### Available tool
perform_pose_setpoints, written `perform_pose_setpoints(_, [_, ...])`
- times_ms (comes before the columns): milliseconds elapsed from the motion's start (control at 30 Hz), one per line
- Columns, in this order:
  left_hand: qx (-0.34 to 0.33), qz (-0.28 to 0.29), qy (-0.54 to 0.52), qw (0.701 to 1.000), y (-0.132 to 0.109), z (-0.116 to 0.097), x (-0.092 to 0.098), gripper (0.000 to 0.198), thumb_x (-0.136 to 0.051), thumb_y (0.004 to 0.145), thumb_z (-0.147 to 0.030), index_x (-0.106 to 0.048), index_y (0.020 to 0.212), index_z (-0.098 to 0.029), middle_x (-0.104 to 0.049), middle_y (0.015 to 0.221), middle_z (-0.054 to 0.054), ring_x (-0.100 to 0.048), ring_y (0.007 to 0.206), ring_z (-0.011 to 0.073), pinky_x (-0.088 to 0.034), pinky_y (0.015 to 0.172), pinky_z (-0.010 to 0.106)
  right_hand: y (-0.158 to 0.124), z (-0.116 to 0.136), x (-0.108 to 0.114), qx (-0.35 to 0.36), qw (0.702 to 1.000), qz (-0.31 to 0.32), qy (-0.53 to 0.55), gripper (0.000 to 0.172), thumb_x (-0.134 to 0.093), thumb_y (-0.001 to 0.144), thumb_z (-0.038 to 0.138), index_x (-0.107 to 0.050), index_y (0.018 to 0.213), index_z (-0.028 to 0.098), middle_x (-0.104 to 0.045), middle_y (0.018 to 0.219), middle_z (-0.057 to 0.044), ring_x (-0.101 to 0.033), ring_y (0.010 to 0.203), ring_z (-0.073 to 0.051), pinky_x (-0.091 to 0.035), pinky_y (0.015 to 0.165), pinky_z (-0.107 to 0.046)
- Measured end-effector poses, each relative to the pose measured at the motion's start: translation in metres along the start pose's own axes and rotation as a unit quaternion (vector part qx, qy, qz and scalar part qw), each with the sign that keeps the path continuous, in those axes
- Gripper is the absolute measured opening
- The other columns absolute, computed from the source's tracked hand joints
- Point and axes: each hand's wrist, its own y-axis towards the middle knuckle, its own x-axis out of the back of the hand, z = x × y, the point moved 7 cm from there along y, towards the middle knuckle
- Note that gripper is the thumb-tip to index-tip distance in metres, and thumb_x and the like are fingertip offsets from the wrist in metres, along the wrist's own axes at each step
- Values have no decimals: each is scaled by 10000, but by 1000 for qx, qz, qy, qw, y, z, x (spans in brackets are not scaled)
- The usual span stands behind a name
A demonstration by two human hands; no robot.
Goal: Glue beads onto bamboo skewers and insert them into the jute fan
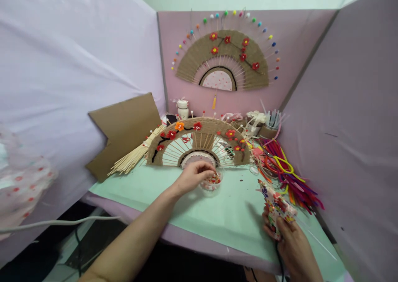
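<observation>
My left hand (197, 175) is over a small clear dish (212, 187) of red and gold beads. Its thumb and fingers are pinched together at the dish's rim, and what they hold, if anything, is too small to make out. At the right, my right hand (287, 236) is wrapped round a flower-patterned glue gun (276, 207) with a black cord running down from it. Just behind the dish stands a twine-covered fan (203, 138) with red and orange flowers, black branches and bead-tipped sticks along its upper edge.
Behind, a larger finished fan (222, 56) hangs on the pink board. Left of the table fan are a bundle of thin sticks (132, 157) and cardboard (127, 128). Coloured pipe cleaners (289, 172) are heaped at the right, near a cup of glue sticks (272, 124).
</observation>
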Motion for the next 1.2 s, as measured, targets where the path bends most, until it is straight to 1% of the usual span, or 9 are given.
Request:
perform_pose_setpoints(167, [-27,-133,71,988,-9,11,38,130,-563,836,-289,-611,838,-169,-613,762,7,-556,705,130,-475,672,252,-4,4,-9,-5,1000,-5,18,537,-896,548,515,-717,929,182,-707,929,-71,-631,804,-201,-531,549,-235])
perform_pose_setpoints(300, [-73,-207,142,965,-17,17,52,100,-512,874,-244,-590,843,-190,-631,961,58,-600,928,172,-512,793,287,0,15,-22,4,999,-3,37,516,-917,513,510,-726,866,185,-669,839,-43,-582,731,-163,-471,481,-197])
perform_pose_setpoints(567, [-136,-214,220,942,-3,1,48,121,-499,900,-197,-619,894,-194,-520,1318,128,-497,1289,235,-451,1059,412,-3,23,-48,43,997,49,32,427,-860,640,500,-698,874,182,-619,788,-20,-478,635,-122,-362,440,-200])
perform_pose_setpoints(700, [-130,-214,234,940,9,-1,48,120,-504,900,-205,-623,886,-195,-471,1367,133,-447,1351,251,-445,1078,418,-8,27,-62,67,991,100,-66,398,-800,688,538,-677,784,171,-602,727,-19,-454,587,-130,-369,481,-253])
perform_pose_setpoints(767, [-129,-212,228,941,14,-2,48,117,-503,900,-212,-617,880,-196,-462,1381,134,-455,1345,256,-455,1068,422,-9,31,-63,75,983,97,-135,402,-750,708,577,-662,742,186,-576,648,-2,-448,549,-140,-388,506,-276])
perform_pose_setpoints(867, [-129,-204,219,945,21,-2,46,110,-498,896,-214,-606,879,-198,-455,1396,136,-459,1345,259,-470,1048,426,-3,47,-51,151,953,32,-262,373,-657,764,573,-674,839,208,-639,693,-14,-559,630,-195,-461,609,-307])
perform_pose_setpoints(967, [-126,-201,216,947,27,0,45,110,-496,892,-220,-602,870,-198,-485,1355,141,-456,1349,267,-460,1056,440,8,56,-28,226,901,-41,-369,440,-574,784,523,-664,1067,198,-718,1019,-83,-649,910,-269,-500,809,-375])
perform_pose_setpoints(1033, [-128,-205,220,945,31,1,46,110,-501,889,-227,-606,870,-198,-507,1319,141,-464,1337,272,-445,1068,450,17,52,-8,231,882,-65,-405,467,-550,765,490,-656,1106,189,-705,1101,-112,-643,989,-296,-484,883,-428])
perform_pose_setpoints(1200, [-122,-224,238,937,35,0,50,122,-497,893,-244,-609,865,-206,-542,1217,113,-551,1201,257,-474,1014,426,25,40,30,235,831,-117,-491,460,-555,741,438,-660,1101,171,-676,1065,-154,-603,1033,-341,-431,959,-513])
